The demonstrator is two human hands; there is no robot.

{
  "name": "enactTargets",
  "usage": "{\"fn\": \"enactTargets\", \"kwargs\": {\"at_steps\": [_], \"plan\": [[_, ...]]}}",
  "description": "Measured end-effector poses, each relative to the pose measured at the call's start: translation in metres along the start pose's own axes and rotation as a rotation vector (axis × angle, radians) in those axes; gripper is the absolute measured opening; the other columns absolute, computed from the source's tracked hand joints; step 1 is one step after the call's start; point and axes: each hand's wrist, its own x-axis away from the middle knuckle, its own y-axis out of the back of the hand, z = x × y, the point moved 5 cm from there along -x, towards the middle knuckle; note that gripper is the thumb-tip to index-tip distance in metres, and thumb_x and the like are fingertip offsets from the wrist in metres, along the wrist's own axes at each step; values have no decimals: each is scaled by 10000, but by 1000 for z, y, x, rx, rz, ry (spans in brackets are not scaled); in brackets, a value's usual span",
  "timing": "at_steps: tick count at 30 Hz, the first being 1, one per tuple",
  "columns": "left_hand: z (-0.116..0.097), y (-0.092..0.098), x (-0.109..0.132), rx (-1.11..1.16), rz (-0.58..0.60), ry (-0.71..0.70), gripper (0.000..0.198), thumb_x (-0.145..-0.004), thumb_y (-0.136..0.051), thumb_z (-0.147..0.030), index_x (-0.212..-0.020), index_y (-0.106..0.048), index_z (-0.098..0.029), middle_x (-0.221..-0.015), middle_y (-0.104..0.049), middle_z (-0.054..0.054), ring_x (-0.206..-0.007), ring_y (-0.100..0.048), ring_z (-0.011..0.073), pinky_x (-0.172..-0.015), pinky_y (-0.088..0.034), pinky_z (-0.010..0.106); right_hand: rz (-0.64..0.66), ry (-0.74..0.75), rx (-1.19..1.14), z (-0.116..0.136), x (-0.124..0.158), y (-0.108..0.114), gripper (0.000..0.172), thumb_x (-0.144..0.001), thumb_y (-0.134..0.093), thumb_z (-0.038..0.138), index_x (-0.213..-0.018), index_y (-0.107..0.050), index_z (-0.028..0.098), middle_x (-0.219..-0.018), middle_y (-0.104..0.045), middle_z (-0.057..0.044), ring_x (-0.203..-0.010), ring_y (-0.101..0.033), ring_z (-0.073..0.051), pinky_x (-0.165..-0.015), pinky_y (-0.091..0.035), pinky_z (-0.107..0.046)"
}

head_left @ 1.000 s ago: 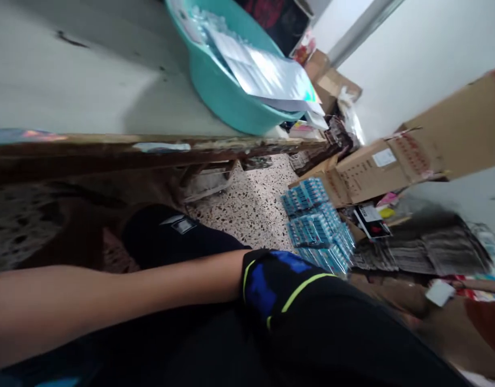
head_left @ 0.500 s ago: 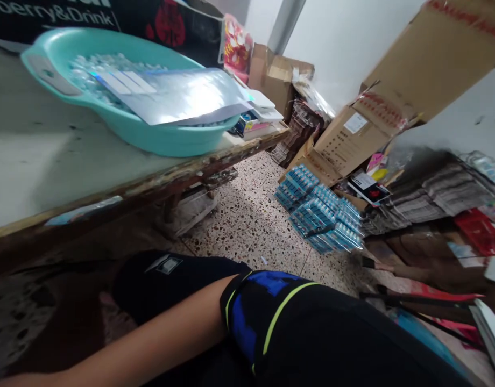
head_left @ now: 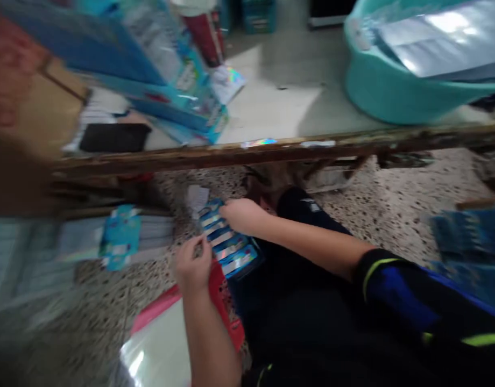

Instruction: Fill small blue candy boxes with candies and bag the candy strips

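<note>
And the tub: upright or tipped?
Upright: the tub sits on the table, opening up, with a sheet lying across its top.

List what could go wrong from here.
The blue pack might slip toward the floor if the right hand at its upper edge loosens. The dark flat item lies near the front edge of the table and could be knocked off. The sheet lying across the basin might slide if bumped.
</note>
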Motion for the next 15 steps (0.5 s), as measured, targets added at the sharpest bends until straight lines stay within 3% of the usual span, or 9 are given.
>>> {"fn": "enactTargets", "kwargs": {"at_steps": [2, 4, 7, 10, 15], "plan": [[10, 2, 10, -56, 4, -15, 126, -873, -624, -275, -878, -711, -183, -880, -742, 93, -847, -700, 223, -838, -552, 361, 41, 27, 121, -4, 0, -9, 178, -854, -549, 26, -779, -649, 152, -921, -671, -118, -738, -598, -197, -641, -439, -302], [17, -9, 19, -8, 54, 40, 166, -864, -618, -247, -988, -710, -188, -934, -746, 84, -881, -707, 214, -858, -556, 351, 64, 37, 174, -6, 0, -10, 194, -872, -515, 27, -790, -636, 155, -1009, -640, -125, -766, -577, -193, -677, -447, -312], [27, -27, 29, 153, 94, 197, 274, -855, -615, -262, -1110, -676, -181, -1018, -723, 92, -934, -701, 215, -880, -562, 362, 99, 53, 127, -6, -3, -8, 232, -871, -490, 8, -736, -592, 167, -932, -603, -87, -759, -551, -180, -716, -443, -310], [41, -40, 38, 275, 24, 364, 296, -857, -619, -319, -1113, -663, -177, -1076, -680, 109, -968, -685, 221, -884, -566, 365, 102, 91, 50, -5, -8, -8, 244, -882, -483, 8, -727, -559, 180, -892, -572, -57, -754, -526, -172, -715, -426, -304], [52, -53, 42, 285, -29, 417, 370, -823, -611, -417, -1100, -672, -178, -1088, -663, 125, -994, -662, 258, -908, -549, 394, 101, 166, 196, -1, -6, -14, 260, -846, -449, -56, -860, -590, 162, -965, -581, -91, -788, -505, -200, -742, -430, -328]]}}
